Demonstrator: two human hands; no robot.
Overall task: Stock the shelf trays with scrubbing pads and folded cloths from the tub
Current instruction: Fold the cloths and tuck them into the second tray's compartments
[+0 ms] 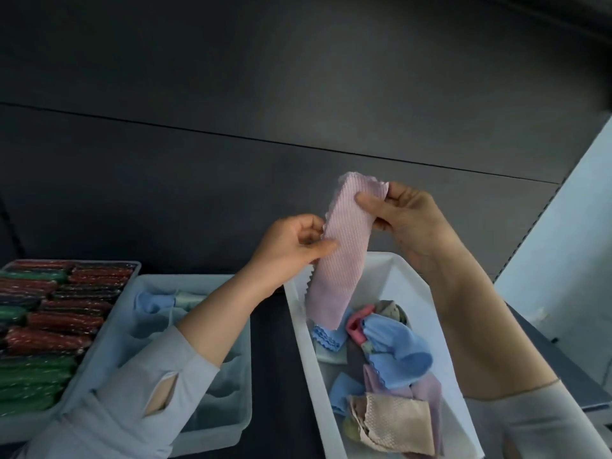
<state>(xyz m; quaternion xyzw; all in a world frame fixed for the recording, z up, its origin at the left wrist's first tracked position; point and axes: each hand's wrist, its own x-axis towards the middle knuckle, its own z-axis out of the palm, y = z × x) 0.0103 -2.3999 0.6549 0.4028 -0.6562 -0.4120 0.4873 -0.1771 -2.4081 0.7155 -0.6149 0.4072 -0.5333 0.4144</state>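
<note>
Left hand (pixel 291 250): pinches pink cloth (pixel 337 246) mid-edge.
Right hand (pixel 402 215): pinches its top end.
Cloth: hangs above tub (pixel 299 313).

Two hands (pixel 291 250), one pink cloth (pixel 334 256) aloft, three white trays (pixel 231 422), many red and green pads (pixel 49 313).

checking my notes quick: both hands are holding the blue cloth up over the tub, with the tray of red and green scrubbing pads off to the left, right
Not quite: the cloth held up by the left hand and right hand is pink, not blue. The blue cloths lie in the tub below. The rest stands: the tray of red and green scrubbing pads sits to the left, as the head view shows.
</note>
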